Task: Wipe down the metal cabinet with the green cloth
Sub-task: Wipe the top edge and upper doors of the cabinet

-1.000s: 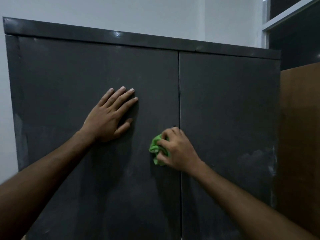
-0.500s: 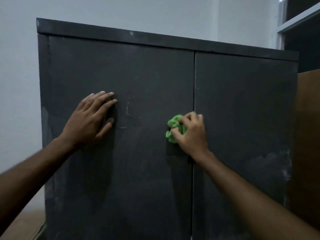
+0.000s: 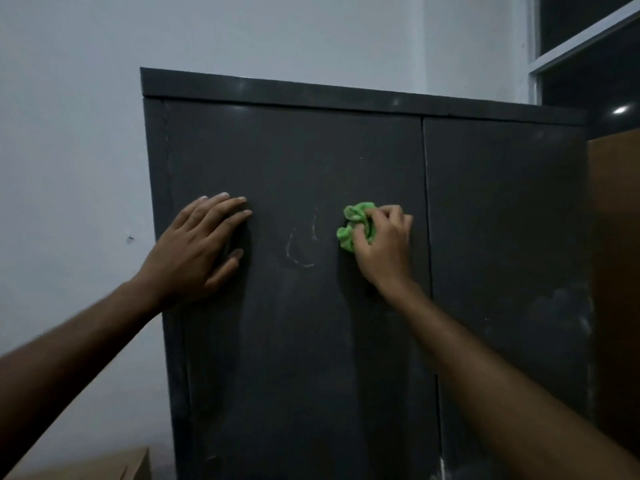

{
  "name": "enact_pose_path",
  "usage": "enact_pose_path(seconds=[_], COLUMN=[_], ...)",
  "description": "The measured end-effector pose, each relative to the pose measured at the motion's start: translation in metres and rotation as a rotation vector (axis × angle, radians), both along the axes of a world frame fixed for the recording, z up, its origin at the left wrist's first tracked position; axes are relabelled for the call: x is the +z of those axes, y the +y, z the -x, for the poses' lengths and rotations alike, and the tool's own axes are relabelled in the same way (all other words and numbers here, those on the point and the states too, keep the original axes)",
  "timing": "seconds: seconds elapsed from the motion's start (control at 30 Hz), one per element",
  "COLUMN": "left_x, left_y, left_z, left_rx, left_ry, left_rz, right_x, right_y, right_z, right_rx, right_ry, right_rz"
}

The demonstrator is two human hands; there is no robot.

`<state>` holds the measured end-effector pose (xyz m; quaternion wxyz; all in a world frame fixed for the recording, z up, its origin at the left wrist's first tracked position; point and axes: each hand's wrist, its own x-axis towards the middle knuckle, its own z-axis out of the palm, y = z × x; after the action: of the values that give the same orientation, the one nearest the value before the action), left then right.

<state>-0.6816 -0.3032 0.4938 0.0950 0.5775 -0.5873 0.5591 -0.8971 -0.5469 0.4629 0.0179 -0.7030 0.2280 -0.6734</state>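
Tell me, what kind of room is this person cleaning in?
Probably a plain storage or office room, though I can't be sure. A tall dark metal cabinet with two doors stands against a bare white wall, there's a window frame at upper right, and a brown wooden panel stands beside the cabinet.

**A plain storage corner, likely an office or back room**

A dark metal cabinet point(image 3: 346, 341) with double doors stands against a bare white wall point(image 3: 69, 133). At 3 o'clock is a brown wooden panel point(image 3: 613, 271); at 1 o'clock, a dark window point(image 3: 588, 74); at 7 o'clock, a cardboard box point(image 3: 104, 465).
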Motion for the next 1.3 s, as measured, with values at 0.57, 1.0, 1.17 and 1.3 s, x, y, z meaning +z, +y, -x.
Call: enact_pose_path(seconds=[0.57,1.0,1.17,1.3], left_x=[0.002,-0.001,0.004,0.011], left_y=[0.005,0.012,0.040,0.052], left_z=[-0.035,-0.031,-0.051,-0.077], left_rx=[-0.029,-0.138,-0.144,-0.087], left_ry=[-0.137,-0.072,-0.068,-0.141], left_rz=[-0.042,-0.037,0.030,0.052], right_x=[-0.065,-0.084,-0.046,-0.057], right_y=[0.088,0.095,0.096,0.145], right_z=[-0.065,-0.068,-0.068,-0.114], right_rx=[0.097,0.084,0.035,0.094], right_ry=[0.332,0.375,-0.031,0.116], right_rz=[0.410,0.446,0.039,0.262])
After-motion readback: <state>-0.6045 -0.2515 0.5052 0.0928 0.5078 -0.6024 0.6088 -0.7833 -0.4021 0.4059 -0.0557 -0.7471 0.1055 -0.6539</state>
